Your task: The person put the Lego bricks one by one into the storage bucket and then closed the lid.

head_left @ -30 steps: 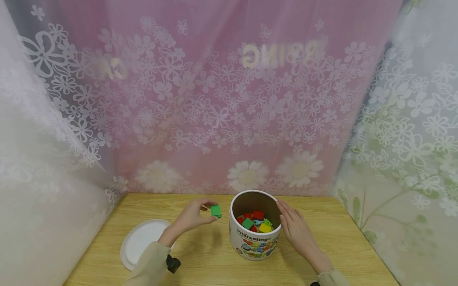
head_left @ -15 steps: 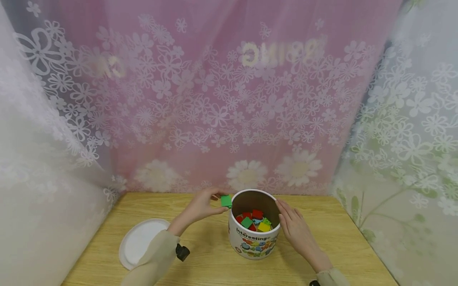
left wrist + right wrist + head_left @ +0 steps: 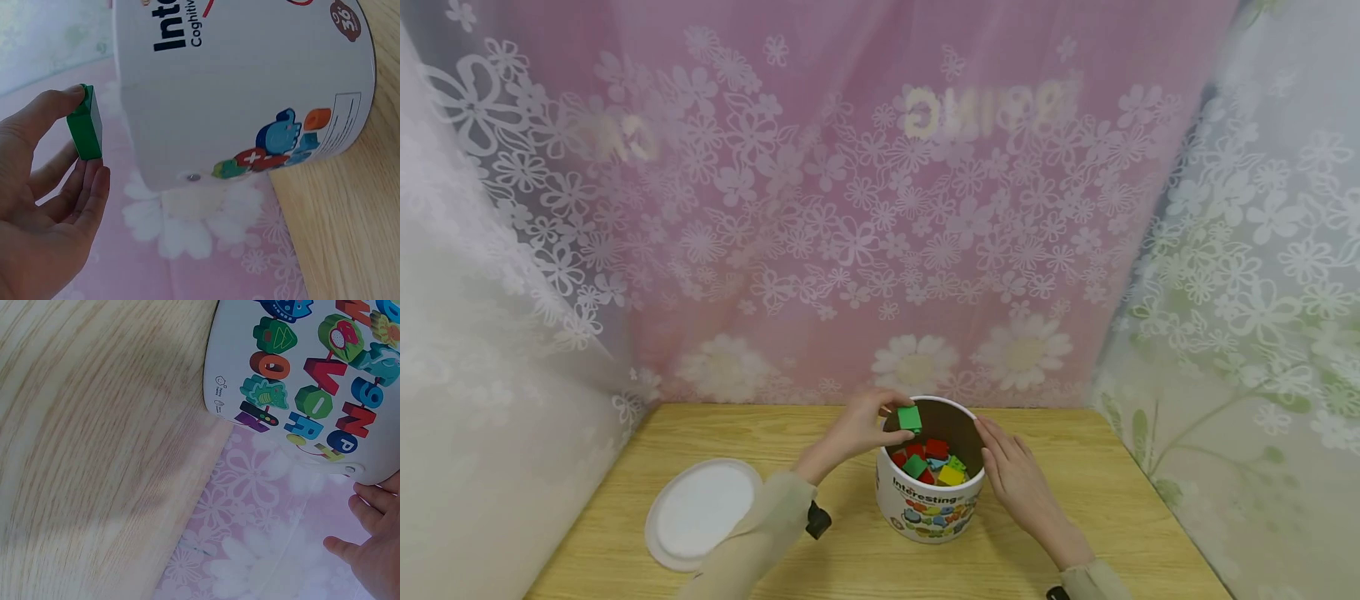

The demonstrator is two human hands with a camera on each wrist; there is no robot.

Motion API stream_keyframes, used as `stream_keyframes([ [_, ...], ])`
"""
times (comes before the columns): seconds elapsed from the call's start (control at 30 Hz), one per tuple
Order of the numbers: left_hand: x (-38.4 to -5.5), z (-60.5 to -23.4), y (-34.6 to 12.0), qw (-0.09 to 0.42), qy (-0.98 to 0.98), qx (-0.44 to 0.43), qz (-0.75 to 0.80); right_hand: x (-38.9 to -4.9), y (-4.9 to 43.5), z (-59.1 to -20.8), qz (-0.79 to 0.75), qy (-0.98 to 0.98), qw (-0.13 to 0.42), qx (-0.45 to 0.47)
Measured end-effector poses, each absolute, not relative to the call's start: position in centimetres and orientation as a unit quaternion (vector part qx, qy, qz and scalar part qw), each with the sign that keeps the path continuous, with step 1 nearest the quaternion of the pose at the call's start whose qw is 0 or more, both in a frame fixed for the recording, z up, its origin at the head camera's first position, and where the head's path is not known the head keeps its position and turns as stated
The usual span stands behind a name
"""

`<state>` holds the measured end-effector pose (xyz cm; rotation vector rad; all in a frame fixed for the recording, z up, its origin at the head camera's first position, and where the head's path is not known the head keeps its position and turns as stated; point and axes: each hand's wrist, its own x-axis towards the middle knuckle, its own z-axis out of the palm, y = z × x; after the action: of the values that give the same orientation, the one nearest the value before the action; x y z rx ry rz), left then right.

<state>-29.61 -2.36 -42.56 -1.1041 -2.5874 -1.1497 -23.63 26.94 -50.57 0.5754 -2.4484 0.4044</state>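
Note:
My left hand (image 3: 867, 427) pinches a green toy brick (image 3: 909, 418) between thumb and fingertips, over the left rim of a white round bucket (image 3: 925, 518). In the left wrist view the brick (image 3: 85, 128) shows its studs under the thumb, beside the bucket wall (image 3: 187, 112). Several red, green, yellow and blue bricks (image 3: 951, 476) lie at the bottom of the bucket. Against the bucket's right side and rim rests my right hand (image 3: 1018, 483), its fingers straight. The right wrist view catches this hand (image 3: 375, 537) at the printed bucket's (image 3: 300, 381) edge.
A white round lid (image 3: 700, 512) lies on the wooden table (image 3: 842, 558) to the left, partly behind the left sleeve. A pink flowered curtain (image 3: 850, 208) hangs along the table's back edge, with pale curtains at both sides.
My left hand has carried the green brick rightward and slightly up, from left of the bucket to over its opening. The right hand has stayed at the rim.

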Motion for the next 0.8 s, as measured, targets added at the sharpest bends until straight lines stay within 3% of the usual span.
stream_keyframes([
  [0.37,-30.8,-44.1,0.5,0.064,-0.868,-0.354,-0.342,-23.6,27.0,-50.5,0.149,-0.922,0.286,0.214],
  [0.8,-31.1,-45.3,1.9,0.036,-0.867,-0.359,-0.345,-23.6,26.9,-50.5,0.152,-0.921,0.288,0.214],
])
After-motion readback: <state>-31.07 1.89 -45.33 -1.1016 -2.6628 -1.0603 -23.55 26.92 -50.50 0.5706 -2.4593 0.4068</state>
